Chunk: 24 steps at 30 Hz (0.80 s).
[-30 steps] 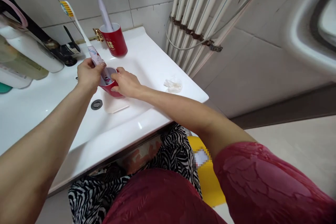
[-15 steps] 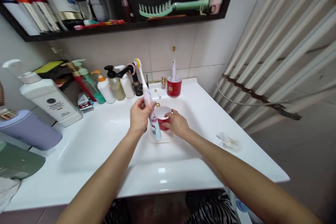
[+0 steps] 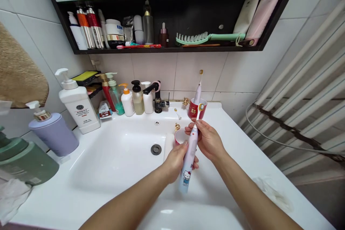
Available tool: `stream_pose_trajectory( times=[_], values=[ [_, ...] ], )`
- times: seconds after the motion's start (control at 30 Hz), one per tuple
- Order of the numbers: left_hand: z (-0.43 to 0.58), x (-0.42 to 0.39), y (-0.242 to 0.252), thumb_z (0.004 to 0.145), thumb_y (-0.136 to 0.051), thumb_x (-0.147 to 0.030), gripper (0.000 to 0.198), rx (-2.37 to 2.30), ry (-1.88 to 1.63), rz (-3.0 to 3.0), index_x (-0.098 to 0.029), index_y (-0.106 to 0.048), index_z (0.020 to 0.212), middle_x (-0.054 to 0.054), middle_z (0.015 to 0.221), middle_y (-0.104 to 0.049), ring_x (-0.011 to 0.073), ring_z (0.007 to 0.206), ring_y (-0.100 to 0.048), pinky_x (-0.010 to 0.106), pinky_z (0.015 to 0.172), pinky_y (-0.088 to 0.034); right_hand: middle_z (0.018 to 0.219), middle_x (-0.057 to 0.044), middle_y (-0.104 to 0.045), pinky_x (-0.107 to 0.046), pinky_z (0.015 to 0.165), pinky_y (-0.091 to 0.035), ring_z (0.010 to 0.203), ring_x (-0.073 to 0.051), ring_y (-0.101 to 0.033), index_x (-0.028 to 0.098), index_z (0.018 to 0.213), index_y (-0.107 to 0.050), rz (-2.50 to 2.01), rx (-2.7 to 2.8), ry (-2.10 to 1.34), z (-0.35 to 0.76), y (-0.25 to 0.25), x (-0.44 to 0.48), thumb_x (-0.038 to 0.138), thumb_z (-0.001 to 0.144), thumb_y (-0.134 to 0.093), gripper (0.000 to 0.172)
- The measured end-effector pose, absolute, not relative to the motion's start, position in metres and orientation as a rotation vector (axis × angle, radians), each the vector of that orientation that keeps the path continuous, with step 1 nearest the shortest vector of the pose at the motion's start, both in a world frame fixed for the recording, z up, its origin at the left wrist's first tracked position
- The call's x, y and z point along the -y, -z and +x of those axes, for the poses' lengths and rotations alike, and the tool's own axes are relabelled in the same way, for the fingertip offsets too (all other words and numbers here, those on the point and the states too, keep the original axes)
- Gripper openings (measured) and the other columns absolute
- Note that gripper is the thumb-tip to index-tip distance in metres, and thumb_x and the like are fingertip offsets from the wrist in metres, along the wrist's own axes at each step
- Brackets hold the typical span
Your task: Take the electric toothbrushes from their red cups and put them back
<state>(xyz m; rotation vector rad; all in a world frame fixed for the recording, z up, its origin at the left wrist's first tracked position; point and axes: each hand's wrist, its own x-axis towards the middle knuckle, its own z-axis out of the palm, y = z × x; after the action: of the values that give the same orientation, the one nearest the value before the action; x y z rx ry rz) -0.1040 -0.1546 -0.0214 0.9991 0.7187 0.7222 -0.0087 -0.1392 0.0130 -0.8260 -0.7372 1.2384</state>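
Note:
An electric toothbrush (image 3: 189, 154) with a pink-to-blue handle and a cartoon cat print is held tilted over the right side of the sink. My left hand (image 3: 174, 161) wraps round the middle of its handle. Higher up, the fingers of my right hand (image 3: 210, 138) pinch the toothbrush at the neck, just under the brush head. Behind my hands stands a red cup (image 3: 180, 137) with a white inside, partly hidden by them. Farther back, a second red cup (image 3: 204, 107) with gold lettering holds another electric toothbrush (image 3: 198, 93).
The white sink (image 3: 115, 172) has a black faucet (image 3: 159, 100) at its back edge. Several pump bottles line the left, among them a white bottle (image 3: 79, 106) and a purple one (image 3: 55, 136). A dark shelf (image 3: 188, 48) overhangs the back; a radiator (image 3: 304, 107) stands right.
My right hand has left the red cup in the sink and now grips the toothbrush's neck. My left hand still holds the handle. The view has shifted, showing more shelf.

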Motion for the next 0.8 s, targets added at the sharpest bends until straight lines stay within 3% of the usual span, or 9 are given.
stream_pose_trajectory(
  times=[0.17,0.4,0.6,0.8],
  values=[
    [-0.098,0.158,0.029,0.061,-0.030,-0.058,0.046,-0.710,-0.675,0.822,-0.014,-0.041,0.072,-0.001,0.053,-0.046,0.0082,0.042,-0.044,0.023,0.046,-0.033,0.055,0.001,-0.056,-0.026,0.051,-0.042,0.052,-0.012,-0.054,0.017,0.070,-0.051,-0.921,0.746,-1.368,0.002,-0.005,0.137,0.034,0.060,-0.052,0.019],
    [-0.097,0.154,0.032,0.059,-0.026,-0.062,0.050,-0.824,-0.746,0.984,-0.015,-0.040,0.065,-0.003,0.045,-0.043,0.0062,0.034,-0.037,0.021,0.038,-0.028,0.048,0.002,-0.053,-0.022,0.048,-0.040,0.046,-0.010,-0.051,0.016,0.062,-0.049,-1.007,0.709,-1.246,-0.002,0.001,0.134,0.036,0.059,-0.053,0.020],
    [-0.099,0.154,0.024,0.058,-0.023,-0.064,0.052,-0.722,-0.535,0.813,-0.015,-0.040,0.065,-0.004,0.044,-0.040,0.0045,0.033,-0.036,0.019,0.038,-0.027,0.047,0.003,-0.052,-0.021,0.045,-0.039,0.044,-0.009,-0.049,0.016,0.059,-0.048,-0.961,0.663,-1.250,-0.001,0.001,0.135,0.035,0.060,-0.052,0.019],
    [-0.096,0.154,0.032,0.057,-0.020,-0.065,0.055,-0.843,-0.670,1.030,-0.015,-0.040,0.067,-0.003,0.042,-0.043,0.0068,0.031,-0.037,0.021,0.035,-0.028,0.046,0.003,-0.052,-0.022,0.047,-0.040,0.043,-0.009,-0.049,0.017,0.059,-0.048,-0.979,0.644,-1.214,-0.004,0.001,0.136,0.034,0.060,-0.052,0.017]
  ],
)
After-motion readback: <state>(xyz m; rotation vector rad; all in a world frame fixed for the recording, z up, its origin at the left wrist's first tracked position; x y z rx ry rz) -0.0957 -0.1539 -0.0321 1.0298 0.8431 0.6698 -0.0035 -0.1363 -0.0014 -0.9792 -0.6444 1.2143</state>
